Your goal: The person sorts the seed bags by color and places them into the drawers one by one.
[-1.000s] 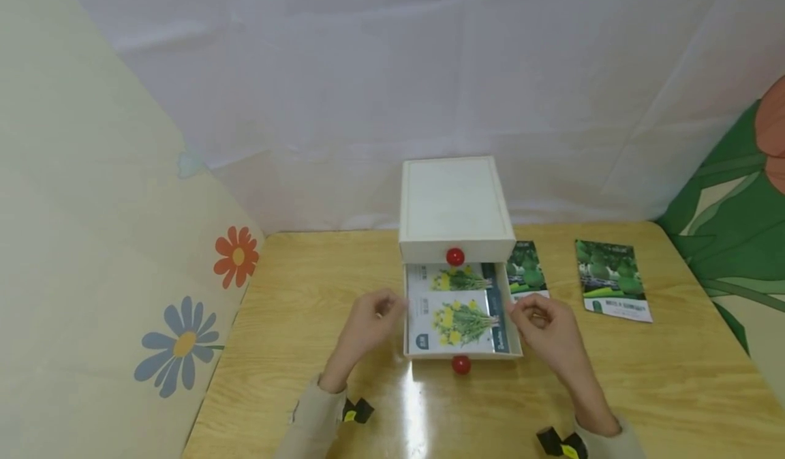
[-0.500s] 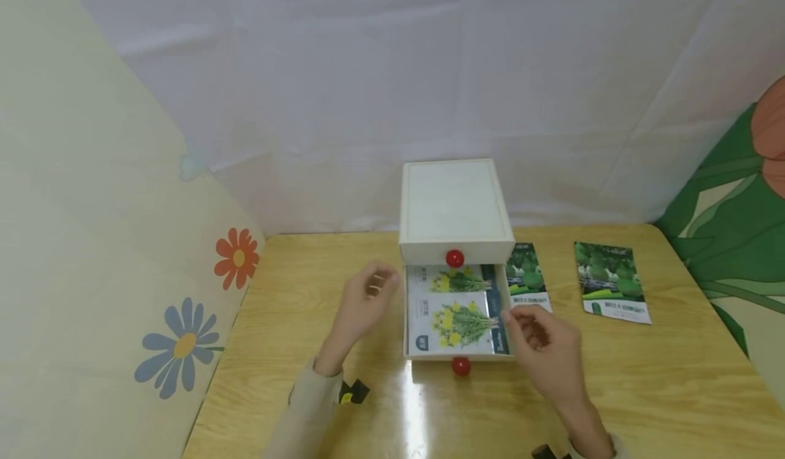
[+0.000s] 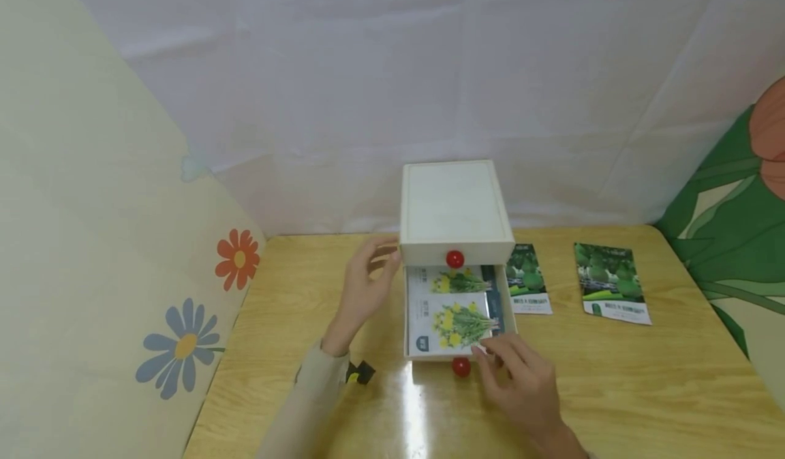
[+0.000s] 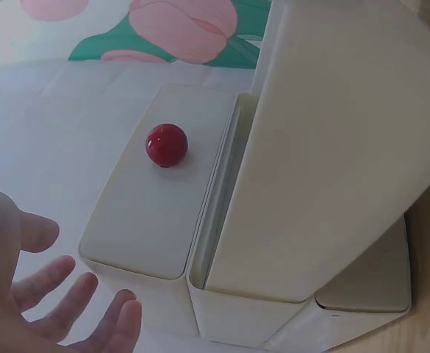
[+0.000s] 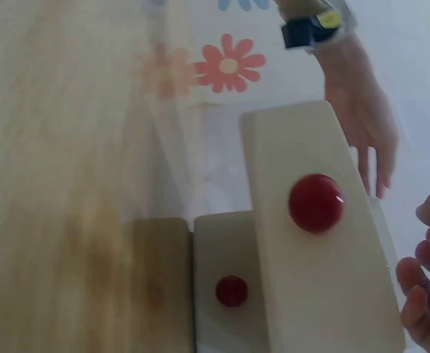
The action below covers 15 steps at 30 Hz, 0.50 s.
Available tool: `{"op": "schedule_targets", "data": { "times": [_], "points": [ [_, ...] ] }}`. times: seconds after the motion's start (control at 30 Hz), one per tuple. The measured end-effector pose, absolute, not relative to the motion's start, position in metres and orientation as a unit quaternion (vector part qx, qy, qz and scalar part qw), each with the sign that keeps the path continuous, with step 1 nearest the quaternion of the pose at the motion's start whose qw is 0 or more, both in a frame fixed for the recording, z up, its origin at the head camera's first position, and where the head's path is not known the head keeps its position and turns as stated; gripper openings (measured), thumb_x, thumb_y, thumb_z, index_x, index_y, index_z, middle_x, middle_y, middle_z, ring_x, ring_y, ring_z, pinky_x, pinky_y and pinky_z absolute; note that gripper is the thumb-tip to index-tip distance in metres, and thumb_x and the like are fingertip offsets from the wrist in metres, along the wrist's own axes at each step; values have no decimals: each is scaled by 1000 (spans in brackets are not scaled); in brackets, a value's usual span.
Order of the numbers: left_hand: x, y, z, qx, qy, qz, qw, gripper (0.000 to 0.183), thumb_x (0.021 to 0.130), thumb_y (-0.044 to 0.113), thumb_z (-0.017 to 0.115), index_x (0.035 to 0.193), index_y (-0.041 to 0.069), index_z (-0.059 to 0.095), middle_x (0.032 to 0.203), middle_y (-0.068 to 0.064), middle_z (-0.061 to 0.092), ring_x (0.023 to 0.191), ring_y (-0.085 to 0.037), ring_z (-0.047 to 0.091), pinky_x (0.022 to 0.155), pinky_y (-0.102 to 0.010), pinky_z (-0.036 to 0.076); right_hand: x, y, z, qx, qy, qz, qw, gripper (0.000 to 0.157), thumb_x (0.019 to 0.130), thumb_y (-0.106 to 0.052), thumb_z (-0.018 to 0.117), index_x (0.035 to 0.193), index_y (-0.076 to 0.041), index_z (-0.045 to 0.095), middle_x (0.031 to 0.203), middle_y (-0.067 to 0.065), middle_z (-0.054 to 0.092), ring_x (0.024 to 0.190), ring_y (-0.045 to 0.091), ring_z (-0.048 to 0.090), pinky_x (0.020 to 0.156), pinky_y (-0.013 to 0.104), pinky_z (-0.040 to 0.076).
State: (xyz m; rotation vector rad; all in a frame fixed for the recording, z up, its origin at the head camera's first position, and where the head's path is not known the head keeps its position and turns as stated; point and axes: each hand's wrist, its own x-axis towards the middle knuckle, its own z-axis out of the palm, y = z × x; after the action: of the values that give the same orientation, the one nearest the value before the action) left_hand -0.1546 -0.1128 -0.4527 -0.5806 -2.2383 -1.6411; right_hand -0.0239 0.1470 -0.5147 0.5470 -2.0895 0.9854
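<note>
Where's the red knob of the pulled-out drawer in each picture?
Head: the red knob is low, a bit right of the middle.
Left wrist: not in it; that's the top knob.
Right wrist: the red knob is right of the middle, looking bigger than the bottom knob.
Shared landmark: the left hand, in all three.

Between the hands, the rear flower packet is partly covered by the front packet and the cabinet. Beyond the right hand, the cabinet hides part of a green packet, its finest lettering too small to read. Whether the left hand touches the cabinet is unclear.
</note>
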Motion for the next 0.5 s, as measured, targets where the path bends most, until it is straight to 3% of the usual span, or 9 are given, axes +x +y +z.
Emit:
{"op": "schedule_targets", "data": {
  "times": [0.2,0.5],
  "points": [
    [-167,-109,-452,-246,-767,-564,179,31,107,12,65,137,3,67,147,-20,62,133,-33,63,102,-46,63,-18,136,-529,257,-797,366,407,31,105,-36,68,95,-8,79,92,4,71,72,14,69,68,16,61],
    [-185,-105,-456,-271,-754,-571,180,27,106,6,64,132,0,70,149,-16,63,140,-34,59,110,-41,58,-18,122,-541,300,-768,330,461,29,104,-29,71,92,-6,83,91,9,75,71,20,73,62,26,63]
  ]
}}
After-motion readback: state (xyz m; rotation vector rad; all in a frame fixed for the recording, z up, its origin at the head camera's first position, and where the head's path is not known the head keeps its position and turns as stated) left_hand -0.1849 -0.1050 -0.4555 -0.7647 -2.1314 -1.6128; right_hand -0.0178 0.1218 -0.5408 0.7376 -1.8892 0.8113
